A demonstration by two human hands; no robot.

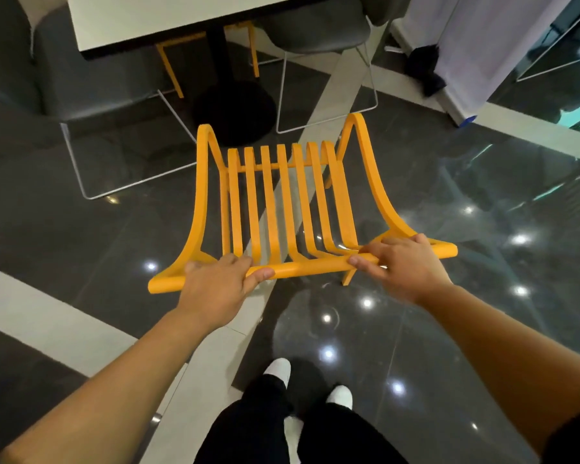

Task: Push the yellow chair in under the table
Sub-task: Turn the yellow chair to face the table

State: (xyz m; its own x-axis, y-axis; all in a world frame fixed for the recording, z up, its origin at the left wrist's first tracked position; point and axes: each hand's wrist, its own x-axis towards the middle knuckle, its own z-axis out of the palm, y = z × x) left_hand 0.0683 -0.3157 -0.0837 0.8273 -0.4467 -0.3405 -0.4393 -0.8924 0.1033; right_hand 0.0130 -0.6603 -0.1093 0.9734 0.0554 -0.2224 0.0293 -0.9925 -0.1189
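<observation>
A dark, glossy tiled floor [449, 202] crossed by pale bands fills most of the view, with the white table [141, 18] at the top edge standing on a black pedestal [235, 105] with a round base. Two grey chairs flank that pedestal on thin wire frames, the left grey chair [24, 72] and the right grey chair [318, 31], and between them the far side of the table shows the legs of a second yellow chair [175, 65]. The yellow chair [282, 195] stands on open floor short of the table, its slatted back toward the person and its front edge near the pedestal base, roughly in line with the gap between the grey chairs' frames; whether it would clear them is hard to judge from this angle. The left hand [215, 289] is wrapped around the top rail, fingers curled over and thumb beneath. The right hand [399, 266] clasps the same rail farther right. White shoes [278, 370] stand just behind the chair.
</observation>
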